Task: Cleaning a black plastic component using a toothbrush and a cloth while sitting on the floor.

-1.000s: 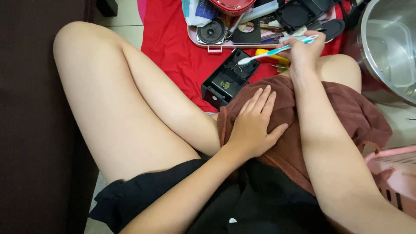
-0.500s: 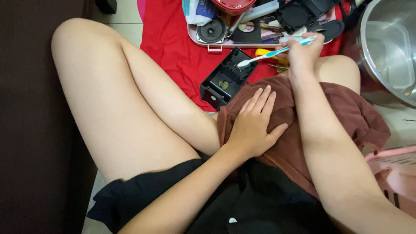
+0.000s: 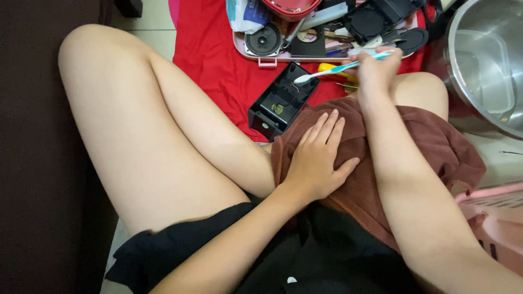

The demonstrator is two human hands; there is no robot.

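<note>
Gripping one toothbrush (image 3: 343, 67), right hand (image 3: 376, 73); left hand (image 3: 318, 158) flat, fingers spread, on one brown towel (image 3: 436, 147)

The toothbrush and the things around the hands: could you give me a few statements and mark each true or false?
1. The right hand holds a toothbrush. True.
2. The left hand grips the black box. False: it lies flat on the brown cloth, apart from the box.
3. The black box lies on a red cloth. True.
4. The metal pot stands at the left of the view. False: it stands at the upper right.
5. The toothbrush bristles point toward the pot. False: the bristle end points left, over the black box.
</note>
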